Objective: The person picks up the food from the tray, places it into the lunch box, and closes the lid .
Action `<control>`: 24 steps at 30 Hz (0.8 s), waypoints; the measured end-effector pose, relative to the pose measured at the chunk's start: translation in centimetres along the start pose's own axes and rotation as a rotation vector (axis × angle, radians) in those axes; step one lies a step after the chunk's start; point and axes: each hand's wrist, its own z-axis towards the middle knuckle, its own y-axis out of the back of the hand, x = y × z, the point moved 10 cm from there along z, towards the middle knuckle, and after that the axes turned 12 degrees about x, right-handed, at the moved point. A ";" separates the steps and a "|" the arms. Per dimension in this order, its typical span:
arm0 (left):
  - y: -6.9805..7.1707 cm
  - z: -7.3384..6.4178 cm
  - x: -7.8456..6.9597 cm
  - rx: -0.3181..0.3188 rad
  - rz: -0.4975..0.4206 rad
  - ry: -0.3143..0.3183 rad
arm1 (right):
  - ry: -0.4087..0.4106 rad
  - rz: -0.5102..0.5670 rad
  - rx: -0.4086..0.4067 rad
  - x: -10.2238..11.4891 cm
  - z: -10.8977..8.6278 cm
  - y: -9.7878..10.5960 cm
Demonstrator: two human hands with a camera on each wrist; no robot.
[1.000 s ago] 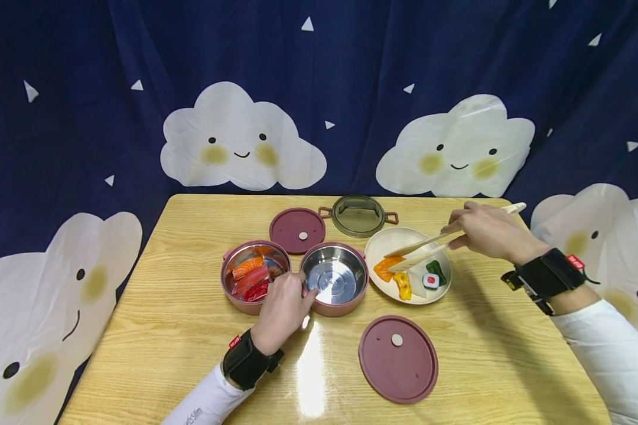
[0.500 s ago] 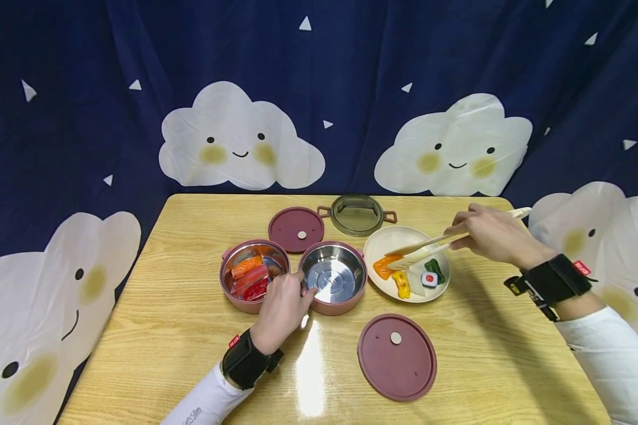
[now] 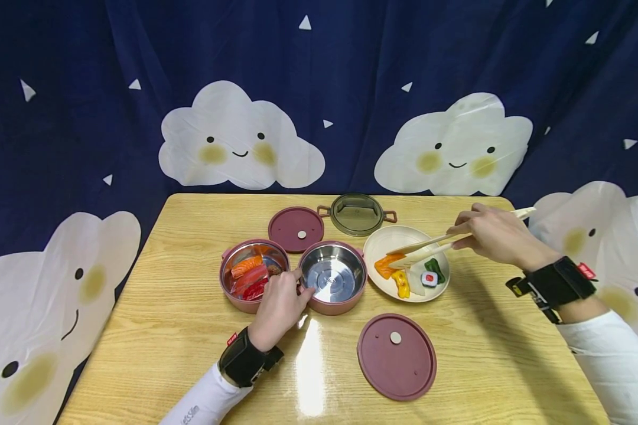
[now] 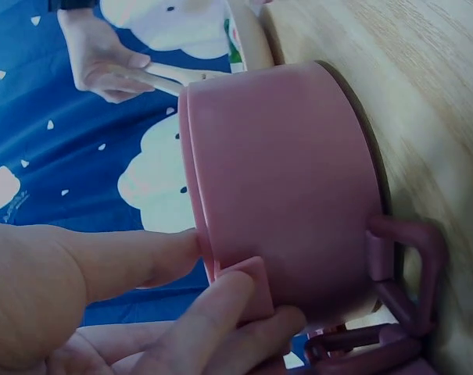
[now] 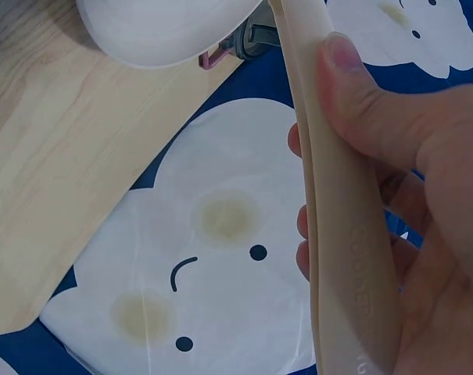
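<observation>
My left hand [image 3: 279,302] grips the pink tab [image 4: 256,287] on the side of a pink round container with a bare steel inside [image 3: 334,274]. One of its fingertips touches the rim in the left wrist view. My right hand [image 3: 491,233] holds cream tongs [image 5: 342,211], thumb on one arm and fingers round the other. The tong tips lie at an orange food piece [image 3: 385,265] on the cream plate [image 3: 388,236]. Beside it are a yellow piece [image 3: 401,284], a pale piece [image 3: 416,280], a dark green piece [image 3: 435,270] and a white-rimmed roll [image 3: 429,279].
Left of the steel container stands a matching one [image 3: 228,294] holding orange and red food pieces. A maroon lid [image 3: 296,227] and a see-through lid [image 3: 357,214] with handles lie behind. Another maroon lid [image 3: 397,366] lies in front on the wooden table [image 3: 181,330].
My right hand and the tongs have shifted slightly right, tips still at the orange piece. The left hand has dipped slightly left at the container; the containers and plate stay in place.
</observation>
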 end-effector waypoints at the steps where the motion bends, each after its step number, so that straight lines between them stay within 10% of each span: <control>1: 0.0 0.0 0.1 0.002 -0.007 0.004 | -0.001 -0.001 -0.004 0.0 0.0 0.0; 24: 0.1 0.1 0.3 0.012 -0.023 0.018 | 0.037 0.014 -0.097 0.3 -0.3 1.6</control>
